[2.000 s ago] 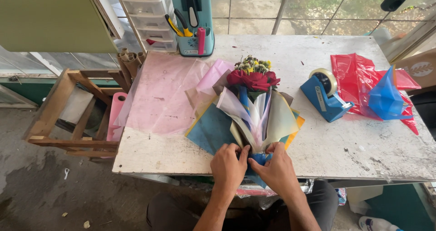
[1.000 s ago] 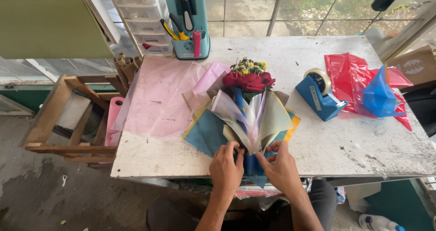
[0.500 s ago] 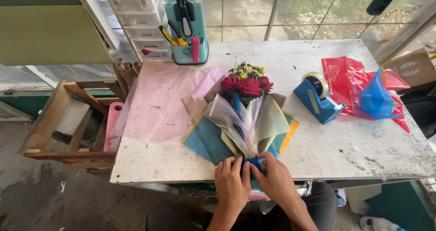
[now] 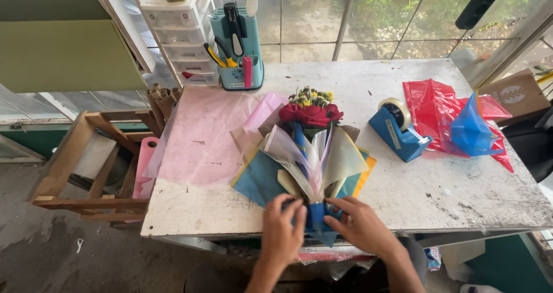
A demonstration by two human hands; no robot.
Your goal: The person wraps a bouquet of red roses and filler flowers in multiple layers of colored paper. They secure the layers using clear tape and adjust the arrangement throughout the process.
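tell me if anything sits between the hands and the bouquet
Nothing visible does. The left hand and the right hand are already on the bouquet, their fingers closed around its blue wrapped base at the near table edge. The tape dispenser stands apart, off to the right.

table (image 4: 449, 195): worn, scuffed white paint | wrapping sheets (image 4: 322, 160): matt paper | tape dispenser (image 4: 397, 133): blue plastic

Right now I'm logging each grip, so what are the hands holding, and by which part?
Both hands, left hand and right hand, pinch the bouquet at its lower end, around the gathered blue wrapping at the stem base, near the table edge.
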